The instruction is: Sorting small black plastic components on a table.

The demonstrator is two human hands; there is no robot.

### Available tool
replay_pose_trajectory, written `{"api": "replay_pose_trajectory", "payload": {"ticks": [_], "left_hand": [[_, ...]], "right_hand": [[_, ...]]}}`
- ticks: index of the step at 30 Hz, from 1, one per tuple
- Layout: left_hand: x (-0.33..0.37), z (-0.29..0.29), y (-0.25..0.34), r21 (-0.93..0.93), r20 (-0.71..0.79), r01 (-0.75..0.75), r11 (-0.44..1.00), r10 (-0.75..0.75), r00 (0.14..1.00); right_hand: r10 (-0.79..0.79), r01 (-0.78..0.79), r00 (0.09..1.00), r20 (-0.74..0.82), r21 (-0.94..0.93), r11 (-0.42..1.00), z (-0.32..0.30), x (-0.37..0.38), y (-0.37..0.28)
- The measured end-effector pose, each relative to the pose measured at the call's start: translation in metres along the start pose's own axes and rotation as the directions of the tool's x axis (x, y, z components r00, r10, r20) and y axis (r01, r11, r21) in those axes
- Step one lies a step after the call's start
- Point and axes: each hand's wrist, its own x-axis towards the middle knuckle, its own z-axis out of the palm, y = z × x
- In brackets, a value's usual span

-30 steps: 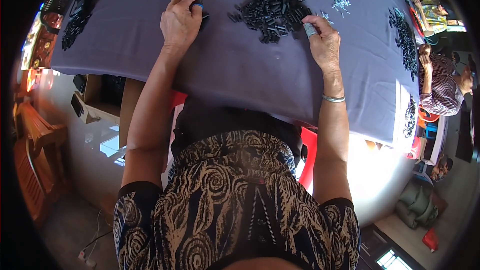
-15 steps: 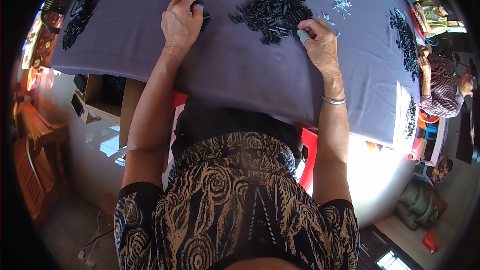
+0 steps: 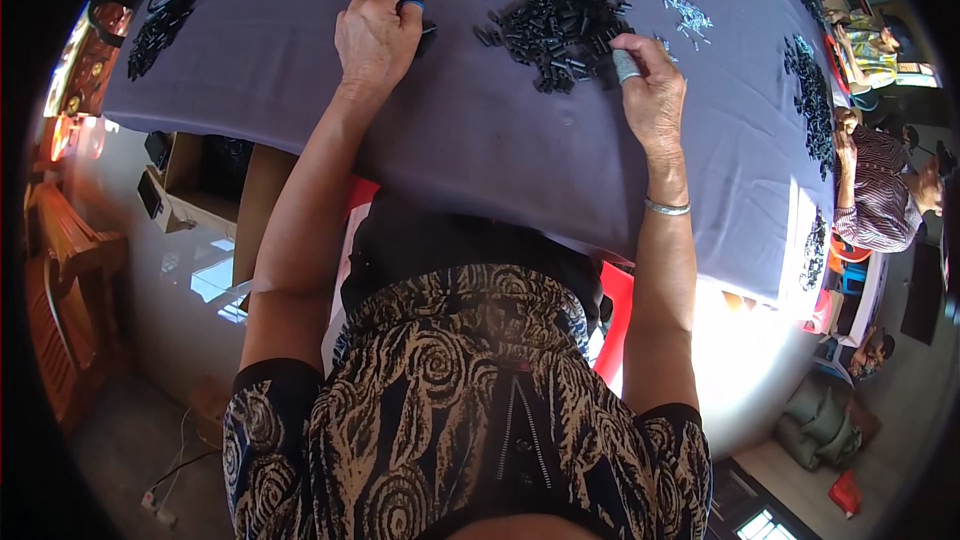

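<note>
A heap of small black cylindrical pieces point(image 3: 565, 28) lies on the purple-grey cloth point(image 3: 480, 130). At its right edge is my right hand point(image 3: 655, 100), with thumb and forefinger closed together; any piece between them is too small to make out. A pale grey wrap covers that thumb. To the left of the heap, my left hand point(image 3: 378, 40) is closed with its fingers curled, and what it holds is hidden. Its thumb bears a black cover with a blue band point(image 3: 411, 0). A few black pieces point(image 3: 428, 32) lie right beside that hand.
Small shiny silver pieces point(image 3: 688, 15) are scattered right of the heap. More black pieces lie along the cloth's left side point(image 3: 158, 40) and right side point(image 3: 812, 105). Another person in a striped top point(image 3: 880, 180) sits at the right. A cardboard box point(image 3: 205, 180) stands below the table's left edge.
The tabletop has shifted slightly rightward in view. My right forefinger has straightened a little at the heap's edge. My left hand stays closed beside the few black pieces.
</note>
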Motion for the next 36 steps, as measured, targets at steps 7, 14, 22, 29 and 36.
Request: {"api": "replay_pose_trajectory", "payload": {"ticks": [7,14,22,29,36], "left_hand": [[-0.001,-0.004,0.018,-0.102,-0.037,-0.159,0.982,0.156,0.987],[-0.024,-0.005,0.062,-0.492,0.157,-0.135,0.86,0.24,0.958],[-0.048,0.005,0.084,-0.603,0.254,-0.114,0.789,0.326,0.911],[-0.051,0.003,0.087,-0.637,0.288,-0.074,0.767,0.325,0.901],[-0.053,0.006,0.09,-0.704,0.331,0.038,0.709,0.281,0.901]], "right_hand": [[0.103,-0.107,0.99,0.1,0.04,0.993,-0.019,-0.003,0.019],[-0.066,0.095,0.975,0.21,-0.129,0.987,-0.014,-0.004,0.002],[-0.044,0.078,0.977,0.21,-0.16,0.984,-0.011,-0.002,0.002],[-0.017,0.017,0.99,0.142,-0.003,1.0,-0.01,-0.007,0.004],[-0.038,-0.059,0.98,0.193,0.473,0.879,0.001,-0.013,-0.002]]}}
